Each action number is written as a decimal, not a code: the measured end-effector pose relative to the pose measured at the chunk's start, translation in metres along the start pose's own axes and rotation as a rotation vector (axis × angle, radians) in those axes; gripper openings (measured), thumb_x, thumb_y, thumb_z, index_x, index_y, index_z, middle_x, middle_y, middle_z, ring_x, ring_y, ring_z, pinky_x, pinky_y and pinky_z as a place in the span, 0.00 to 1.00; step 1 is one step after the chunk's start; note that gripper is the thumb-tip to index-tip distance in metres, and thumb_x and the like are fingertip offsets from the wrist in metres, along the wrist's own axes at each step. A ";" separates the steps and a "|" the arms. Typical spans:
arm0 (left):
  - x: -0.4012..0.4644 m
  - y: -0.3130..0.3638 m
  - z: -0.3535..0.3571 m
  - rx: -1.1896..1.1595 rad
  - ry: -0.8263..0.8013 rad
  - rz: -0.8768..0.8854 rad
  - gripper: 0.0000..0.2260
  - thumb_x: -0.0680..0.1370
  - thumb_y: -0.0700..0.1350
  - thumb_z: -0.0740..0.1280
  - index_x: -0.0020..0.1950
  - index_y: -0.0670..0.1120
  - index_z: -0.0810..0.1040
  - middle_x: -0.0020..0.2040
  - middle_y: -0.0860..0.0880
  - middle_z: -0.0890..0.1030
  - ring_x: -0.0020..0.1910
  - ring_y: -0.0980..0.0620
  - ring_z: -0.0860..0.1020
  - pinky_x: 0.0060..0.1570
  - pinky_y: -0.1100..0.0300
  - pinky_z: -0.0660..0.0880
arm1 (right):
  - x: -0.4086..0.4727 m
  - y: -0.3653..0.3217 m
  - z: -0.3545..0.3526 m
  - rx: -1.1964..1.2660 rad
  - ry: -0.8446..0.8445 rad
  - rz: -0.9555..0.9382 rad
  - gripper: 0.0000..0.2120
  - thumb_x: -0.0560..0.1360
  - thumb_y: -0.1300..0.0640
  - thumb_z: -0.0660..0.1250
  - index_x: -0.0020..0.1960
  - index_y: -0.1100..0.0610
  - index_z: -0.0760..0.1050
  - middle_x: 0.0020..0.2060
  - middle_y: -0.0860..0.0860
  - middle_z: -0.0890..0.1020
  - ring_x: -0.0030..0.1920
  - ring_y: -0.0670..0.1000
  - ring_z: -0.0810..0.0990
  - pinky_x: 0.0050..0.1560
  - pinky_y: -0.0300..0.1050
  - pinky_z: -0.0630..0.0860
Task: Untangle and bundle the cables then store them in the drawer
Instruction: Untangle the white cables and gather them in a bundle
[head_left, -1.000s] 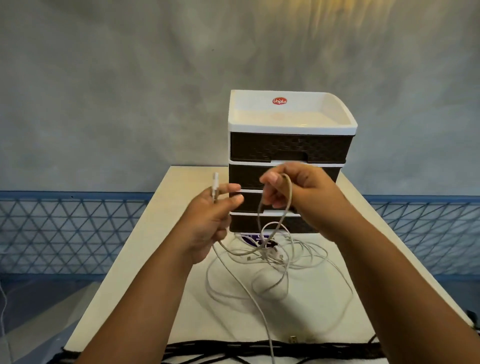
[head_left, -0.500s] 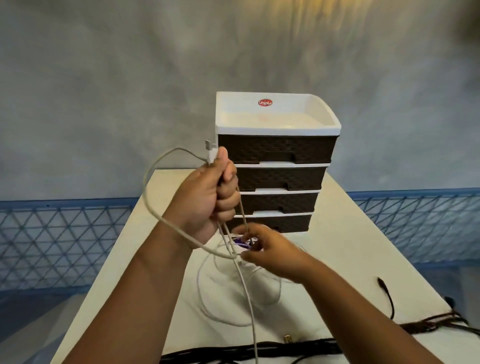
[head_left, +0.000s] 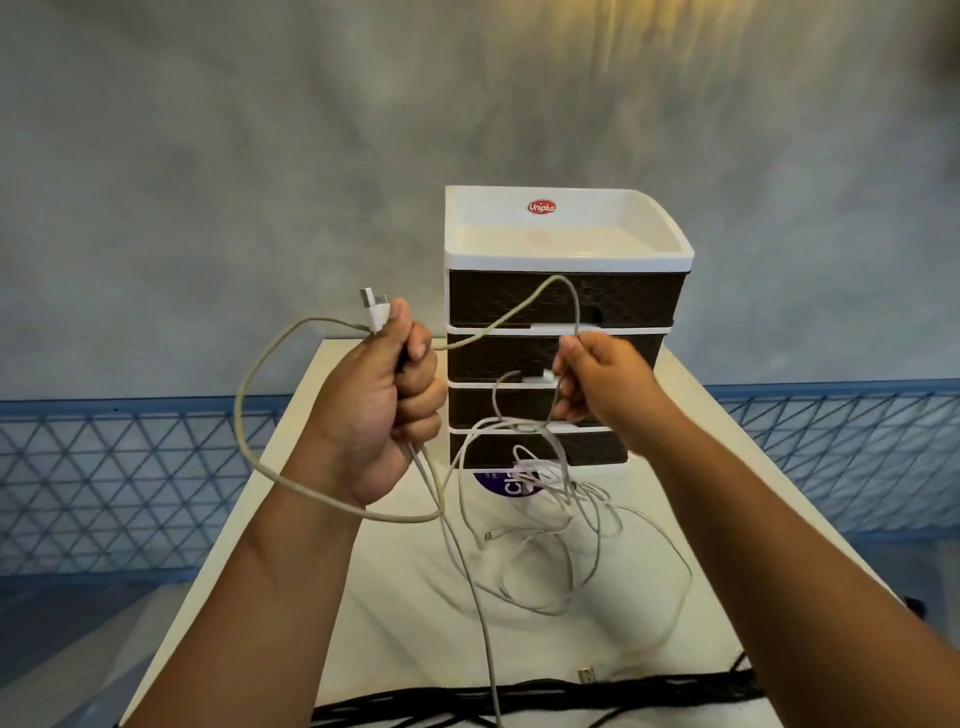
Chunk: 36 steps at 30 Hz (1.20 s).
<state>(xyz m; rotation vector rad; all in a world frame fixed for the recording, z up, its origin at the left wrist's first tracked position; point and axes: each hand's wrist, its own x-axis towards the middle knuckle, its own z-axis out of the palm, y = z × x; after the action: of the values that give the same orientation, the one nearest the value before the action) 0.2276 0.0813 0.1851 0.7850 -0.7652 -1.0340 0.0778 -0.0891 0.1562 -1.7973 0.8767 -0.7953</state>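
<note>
White cable (head_left: 262, 374) loops between both raised hands: the left hand (head_left: 382, 400) fists its USB-plug end, the right hand (head_left: 597, 379) pinches a strand. Its tangle lies on the table (head_left: 291, 561) before the closed drawer unit (head_left: 563, 322)

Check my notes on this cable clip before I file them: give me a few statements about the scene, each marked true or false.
1. The left hand grips a white cable with its USB plug sticking up above the fist. True.
2. The right hand rests empty on the table. False: it is raised and pinches a loop of the cable.
3. All drawers of the drawer unit are shut. True.
4. The white cables are already bundled. False: they lie tangled on the table.
5. Black cables lie along the near table edge. True.
</note>
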 end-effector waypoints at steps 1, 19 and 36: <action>-0.001 0.000 0.000 0.013 0.009 0.000 0.15 0.77 0.56 0.58 0.36 0.48 0.67 0.26 0.53 0.57 0.26 0.56 0.50 0.22 0.65 0.49 | 0.002 -0.011 -0.005 -0.031 0.011 -0.033 0.15 0.83 0.51 0.56 0.44 0.58 0.74 0.29 0.54 0.76 0.30 0.53 0.81 0.32 0.46 0.78; -0.006 -0.009 -0.009 0.022 0.112 -0.017 0.18 0.83 0.54 0.55 0.36 0.48 0.69 0.25 0.53 0.58 0.21 0.59 0.55 0.19 0.69 0.53 | -0.001 -0.077 -0.006 -0.193 0.219 -0.268 0.14 0.83 0.47 0.55 0.49 0.54 0.75 0.36 0.54 0.82 0.32 0.50 0.84 0.40 0.47 0.83; -0.041 -0.020 0.013 0.087 0.071 -0.045 0.17 0.82 0.55 0.56 0.37 0.48 0.72 0.26 0.53 0.59 0.23 0.58 0.55 0.19 0.67 0.54 | -0.047 -0.057 -0.038 0.249 0.038 -0.273 0.16 0.84 0.50 0.55 0.43 0.56 0.74 0.26 0.50 0.66 0.26 0.49 0.65 0.32 0.42 0.71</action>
<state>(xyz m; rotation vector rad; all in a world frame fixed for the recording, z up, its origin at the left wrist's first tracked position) 0.1949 0.1104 0.1674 0.9125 -0.7380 -1.0128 0.0338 -0.0511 0.2158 -1.7022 0.5338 -1.0671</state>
